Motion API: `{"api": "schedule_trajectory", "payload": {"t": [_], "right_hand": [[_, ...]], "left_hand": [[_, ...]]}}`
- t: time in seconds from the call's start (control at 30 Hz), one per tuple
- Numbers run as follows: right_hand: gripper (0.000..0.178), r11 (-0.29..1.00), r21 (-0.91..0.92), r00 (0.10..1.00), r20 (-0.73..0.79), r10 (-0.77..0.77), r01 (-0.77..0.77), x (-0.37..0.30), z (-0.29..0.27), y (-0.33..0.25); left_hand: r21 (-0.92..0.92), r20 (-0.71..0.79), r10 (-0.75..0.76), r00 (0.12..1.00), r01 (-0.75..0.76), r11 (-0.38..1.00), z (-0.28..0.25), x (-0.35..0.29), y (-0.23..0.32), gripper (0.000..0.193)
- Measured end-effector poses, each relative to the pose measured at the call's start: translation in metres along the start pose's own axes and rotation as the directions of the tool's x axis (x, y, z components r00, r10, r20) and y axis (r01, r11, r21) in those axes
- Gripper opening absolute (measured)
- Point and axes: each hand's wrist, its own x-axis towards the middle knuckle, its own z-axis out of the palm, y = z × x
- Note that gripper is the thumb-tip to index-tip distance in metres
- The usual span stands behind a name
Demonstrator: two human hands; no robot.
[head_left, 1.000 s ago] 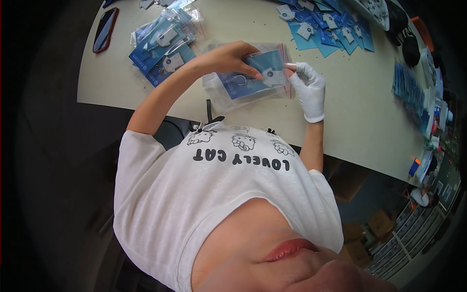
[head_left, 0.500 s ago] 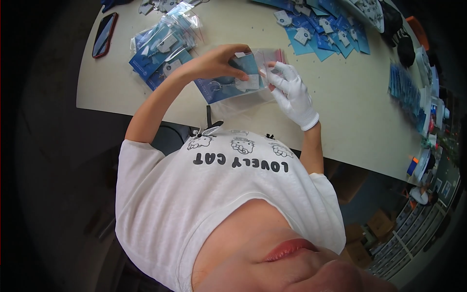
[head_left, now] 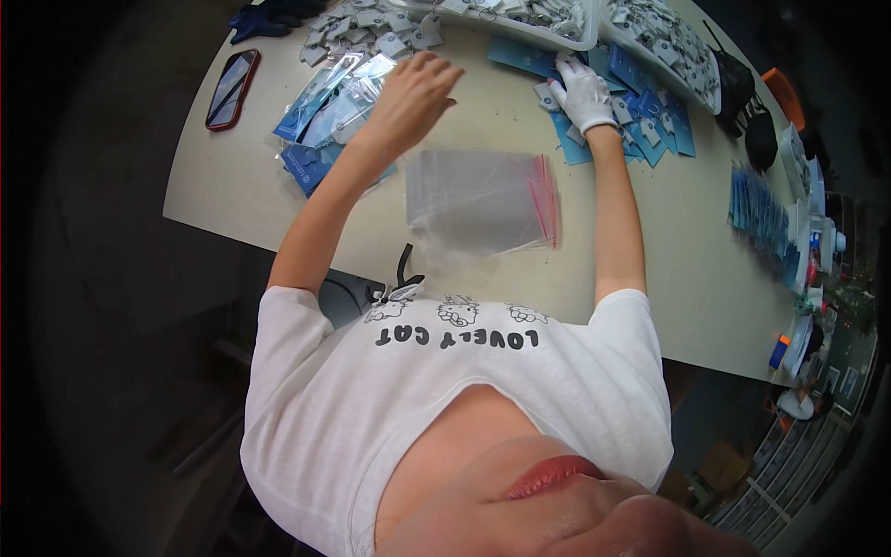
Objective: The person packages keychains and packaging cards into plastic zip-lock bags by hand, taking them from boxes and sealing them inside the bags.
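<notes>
My bare left hand [head_left: 418, 100] hovers beside the pile of bagged blue cards [head_left: 316, 121], fingers loosely bent and apart, with nothing visible in them. My right hand [head_left: 585, 96], in a white glove, rests at the pile of blue cards [head_left: 640, 116] on the right. Its fingers are spread and touch a blue card near a white shirt-shaped keychain [head_left: 546, 96]. More such keychains lie on these cards. Between my forearms lies a stack of clear zip bags [head_left: 478, 202], their red-edged openings toward the right.
White trays [head_left: 594, 28] heaped with keychains stand at the far side, and loose keychains [head_left: 376, 32] lie left of them. A phone [head_left: 232, 90] and dark blue gloves [head_left: 269, 19] are at the left. Several blue cards [head_left: 761, 218] line the right table edge, near black items [head_left: 747, 116].
The bag with the card and keychain has left my hands; the left hand moved up near the bagged pile. My right hand went up and right onto the blue cards, uncovering the bag stack.
</notes>
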Motion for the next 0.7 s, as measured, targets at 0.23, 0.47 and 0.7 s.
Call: {"api": "schedule_trajectory", "payload": {"t": [0.23,0.47,0.7], "right_hand": [[0.012,0.956,-0.140,0.957,-0.096,-0.272,0.258,0.018,-0.048,-0.016],[0.033,0.740,0.666,0.995,0.070,0.064,-0.095,-0.009,-0.115,-0.033],[0.097,0.030,0.977,0.957,0.201,0.209,-0.212,-0.077,-0.126,-0.079]], "left_hand": [[0.132,-0.366,0.331,0.870,-0.303,0.944,0.089,0.093,0.043,0.039],[-0.810,-0.369,-0.146,0.918,-0.240,0.535,0.044,0.094,0.060,0.025],[-0.633,0.206,-0.012,0.978,0.124,-0.764,0.039,0.049,0.069,0.017]]}}
